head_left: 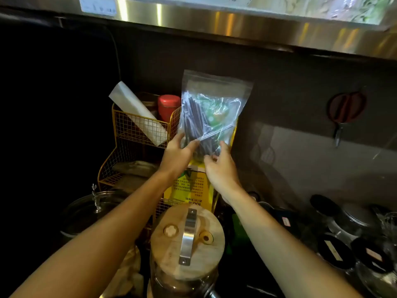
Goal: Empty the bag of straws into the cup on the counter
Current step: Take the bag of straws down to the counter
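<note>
A clear zip bag (214, 100) with a bundle of dark straws (194, 123) inside stands upright in front of the yellow wire rack, its sealed edge on top. My left hand (177, 153) grips the bag's lower left corner, thumb across the front. My right hand (219, 166) holds the bag's bottom edge from the right, fingers curled under it. Both arms reach forward from the lower corners of the frame. No cup shows in this view.
A yellow wire rack (137, 130) holds a white roll (137, 112), a red-lidded tin (169, 106) and a yellow carton (191, 186). A glass jar with a wooden lid (171, 250) stands close in front. Dark-lidded jars (352, 239) crowd the right; scissors (343, 112) hang on the wall.
</note>
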